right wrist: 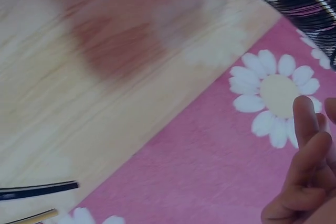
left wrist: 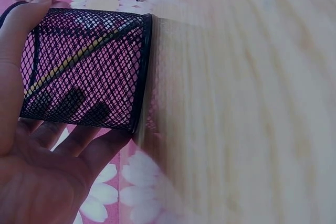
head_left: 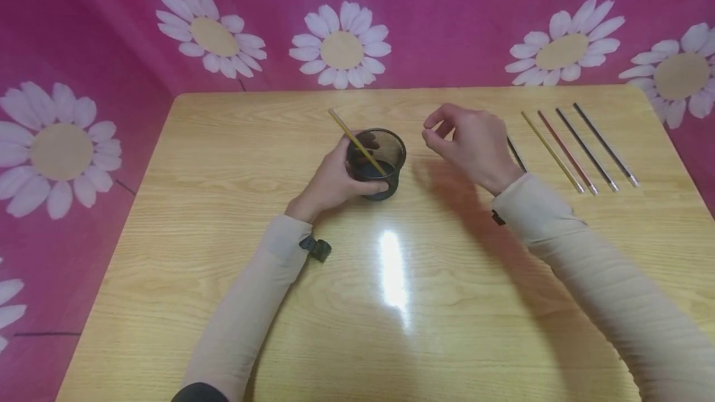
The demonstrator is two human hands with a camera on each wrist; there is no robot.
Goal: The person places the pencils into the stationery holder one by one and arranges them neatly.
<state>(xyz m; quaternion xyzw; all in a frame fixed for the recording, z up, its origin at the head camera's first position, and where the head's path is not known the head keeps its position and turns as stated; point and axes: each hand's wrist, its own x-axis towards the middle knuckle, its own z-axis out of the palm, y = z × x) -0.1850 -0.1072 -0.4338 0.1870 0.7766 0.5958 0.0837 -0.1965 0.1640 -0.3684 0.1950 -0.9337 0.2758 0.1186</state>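
My left hand (head_left: pixel 331 183) grips a black mesh pencil cup (head_left: pixel 393 142), thumb on the near side and fingers round the far side. The cup stands upright on the table. Inside it leans a yellow pencil (head_left: pixel 347 131), its upper end sticking out over the rim to the left; through the mesh the pencil (left wrist: pixel 79 56) shows in the left wrist view. To the right of the cup my right hand (head_left: pixel 473 144) hovers over the table, fingers loosely bent, nothing held. A dark pencil (head_left: pixel 517 156) lies partly hidden behind that hand and wrist.
Farther right on the wooden table (head_left: pixel 447 327) lie a yellow pencil (head_left: pixel 552 151), a red pencil (head_left: pixel 567 152) and two dark pencils (head_left: pixel 586 149), side by side and slanted. A pink cloth (head_left: pixel 436 30) with white flowers hangs beyond the table's back edge.
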